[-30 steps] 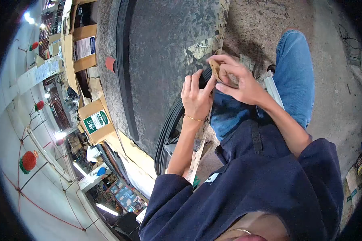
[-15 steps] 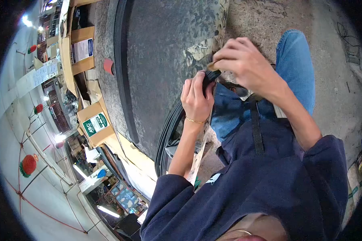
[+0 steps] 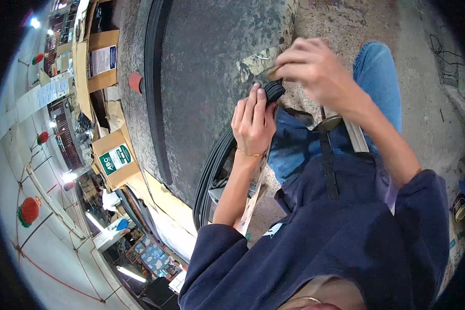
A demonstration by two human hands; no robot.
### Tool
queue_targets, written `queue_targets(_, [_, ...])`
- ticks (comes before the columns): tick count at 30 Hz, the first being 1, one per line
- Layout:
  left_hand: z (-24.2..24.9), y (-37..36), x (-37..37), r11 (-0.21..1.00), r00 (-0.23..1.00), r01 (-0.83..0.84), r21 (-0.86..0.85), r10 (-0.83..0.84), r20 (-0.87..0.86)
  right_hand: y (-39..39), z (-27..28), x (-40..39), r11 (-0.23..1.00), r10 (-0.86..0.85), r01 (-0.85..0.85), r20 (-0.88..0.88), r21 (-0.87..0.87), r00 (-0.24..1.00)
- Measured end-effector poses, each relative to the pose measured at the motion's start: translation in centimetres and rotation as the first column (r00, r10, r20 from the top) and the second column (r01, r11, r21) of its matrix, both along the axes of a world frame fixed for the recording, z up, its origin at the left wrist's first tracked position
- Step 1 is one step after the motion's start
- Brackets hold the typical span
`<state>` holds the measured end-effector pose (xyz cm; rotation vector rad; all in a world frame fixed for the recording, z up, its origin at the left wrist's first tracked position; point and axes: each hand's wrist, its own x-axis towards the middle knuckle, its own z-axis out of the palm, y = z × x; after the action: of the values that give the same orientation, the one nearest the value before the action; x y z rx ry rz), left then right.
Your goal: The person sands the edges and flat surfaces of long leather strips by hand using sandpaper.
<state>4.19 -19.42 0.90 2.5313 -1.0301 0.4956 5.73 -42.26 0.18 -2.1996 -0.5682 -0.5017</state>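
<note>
My left hand [image 3: 252, 123] is wrapped round a bundle of thin black strips [image 3: 275, 92] near the bench edge, fingers and thumb pressing the ends together. From there the strips curve back beside my forearm [image 3: 212, 165]. My right hand [image 3: 318, 72], smeared by motion, is closed in a pinch just beyond the bundle's ends. A small brown piece [image 3: 272, 75] shows at its fingertips; its kind is too blurred to make out.
Another long bundle of black strips [image 3: 154, 77] lies along the dark, worn bench top [image 3: 201, 67]. A reddish curved piece [image 3: 135, 81] is beside it. Cardboard boxes [image 3: 113, 159] stand past the bench at left. My knee in jeans [image 3: 380, 77] is at right, above the concrete floor.
My right hand has lifted slightly up from the strip ends with the brown piece, leaving the ends more exposed. The left hand keeps its hold on the strips; its fingers have straightened a little.
</note>
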Motion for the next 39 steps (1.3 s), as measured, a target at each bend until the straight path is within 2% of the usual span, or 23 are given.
queue_targets(2, [0.0, 0.1, 0.0, 1.000, 0.999, 0.018, 0.024, -0.019, 0.026, 0.8, 0.6, -0.4, 0.999, 0.041, -0.042, 0.046, 0.028, 0.998])
queue_targets(4, [0.1, 0.3, 0.2, 0.998, 0.997, 0.029, 0.051, -0.032, 0.073, 1.3, -0.1, -0.4, 0.998, 0.055, -0.051, -0.083, 0.041, 0.995])
queue_targets(5, [0.0, 0.3, 0.1, 0.998, 0.997, 0.029, 0.052, -0.032, 0.065, 0.9, -0.5, -0.3, 0.999, 0.017, -0.019, -0.074, -0.036, 0.997])
queue_targets(8, [-0.2, 0.6, -0.2, 0.998, 0.998, 0.021, 0.061, -0.025, 0.061, 0.4, 0.7, 0.1, 1.000, 0.009, -0.012, -0.106, -0.025, 0.994])
queue_targets(10, [-0.3, 0.2, 0.2, 0.997, 0.996, 0.024, 0.074, -0.031, 0.086, 0.7, 0.6, 0.0, 1.000, 0.006, -0.006, -0.036, -0.002, 0.999])
queue_targets(12, [-0.2, 0.5, -0.1, 0.996, 0.997, 0.021, 0.083, -0.028, 0.077, 1.2, 0.1, -0.8, 1.000, -0.014, 0.010, -0.160, -0.021, 0.987])
queue_targets(13, [-0.3, 0.5, 0.0, 0.996, 0.996, 0.023, 0.086, -0.030, 0.084, 0.0, 0.6, -0.7, 0.931, -0.075, -0.002, -0.198, -0.365, 0.977])
queue_targets(14, [-0.4, 0.3, 0.2, 0.996, 0.995, 0.026, 0.085, -0.034, 0.092, 0.0, 0.9, -0.6, 0.928, -0.074, -0.001, -0.188, -0.372, 0.979])
queue_targets(16, [-0.4, -0.1, 0.5, 0.997, 0.995, 0.021, 0.079, -0.028, 0.097, 0.4, 1.6, -0.6, 0.998, -0.044, 0.039, -0.114, -0.044, 0.993])
queue_targets(17, [-0.6, -0.1, 0.6, 0.997, 0.994, 0.017, 0.072, -0.025, 0.102, 0.7, 2.1, -0.5, 1.000, 0.002, -0.002, 0.033, 0.009, 0.999])
queue_targets(18, [-0.4, 0.2, 0.1, 0.997, 0.995, 0.011, 0.077, -0.018, 0.094, 0.9, 1.8, -0.9, 1.000, 0.005, -0.005, 0.022, 0.013, 1.000])
queue_targets(20, [-0.3, 0.3, 0.2, 0.997, 0.995, 0.015, 0.074, -0.022, 0.098, 1.1, 1.0, -0.8, 0.996, -0.009, -0.010, -0.203, -0.090, 0.979])
queue_targets(21, [-0.4, 0.2, 0.3, 0.998, 0.994, 0.019, 0.066, -0.026, 0.105, 0.2, 2.1, -0.4, 0.942, -0.056, -0.015, -0.199, -0.336, 0.978])
queue_targets(22, [-0.4, 0.2, 0.3, 0.998, 0.994, 0.025, 0.057, -0.031, 0.109, 0.4, 2.3, -0.2, 0.940, -0.052, -0.018, -0.195, -0.340, 0.979])
queue_targets(24, [-0.4, -0.1, 0.5, 0.998, 0.993, 0.033, 0.047, -0.038, 0.108, 1.2, 2.5, -0.1, 0.999, -0.037, 0.032, -0.122, -0.044, 0.992])
queue_targets(26, [-0.1, 0.0, 0.1, 0.998, 0.996, 0.016, 0.058, -0.021, 0.091, 1.4, 1.8, -0.6, 0.998, -0.012, 0.009, -0.051, -0.054, 0.999])
queue_targets(28, [-0.2, 0.1, 0.2, 0.999, 0.995, 0.015, 0.041, -0.019, 0.096, 0.3, 2.8, -0.1, 0.979, -0.008, -0.053, -0.297, -0.195, 0.955])
queue_targets(30, [-0.3, 0.1, 0.1, 0.999, 0.995, 0.030, 0.022, -0.032, 0.091, 0.3, 3.2, 0.3, 0.980, -0.011, -0.052, -0.307, -0.194, 0.952])
queue_targets(32, [-0.4, -0.1, 0.2, 1.000, 0.993, 0.020, 0.011, -0.021, 0.116, 1.1, 2.5, 0.5, 0.998, 0.057, -0.056, -0.049, 0.023, 0.997])
queue_targets(34, [-0.1, 0.0, 0.1, 1.000, 0.995, 0.027, 0.007, -0.028, 0.092, 1.0, 1.9, 0.5, 0.995, 0.098, -0.098, -0.010, 0.012, 0.995])
queue_targets(36, [0.0, 0.0, 0.2, 1.000, 0.996, 0.026, -0.005, -0.026, 0.085, -0.6, 2.3, 1.2, 0.972, 0.044, -0.119, -0.342, -0.201, 0.939])
queue_targets(37, [0.0, 0.1, 0.0, 1.000, 0.996, 0.027, 0.003, -0.028, 0.088, -0.5, 2.0, 1.2, 0.991, 0.019, -0.051, -0.250, -0.124, 0.968])
queue_targets(39, [-0.2, -0.3, 0.5, 0.999, 0.994, 0.040, 0.002, -0.040, 0.098, 0.5, 1.5, 1.1, 0.993, 0.056, -0.068, -0.121, -0.098, 0.991])
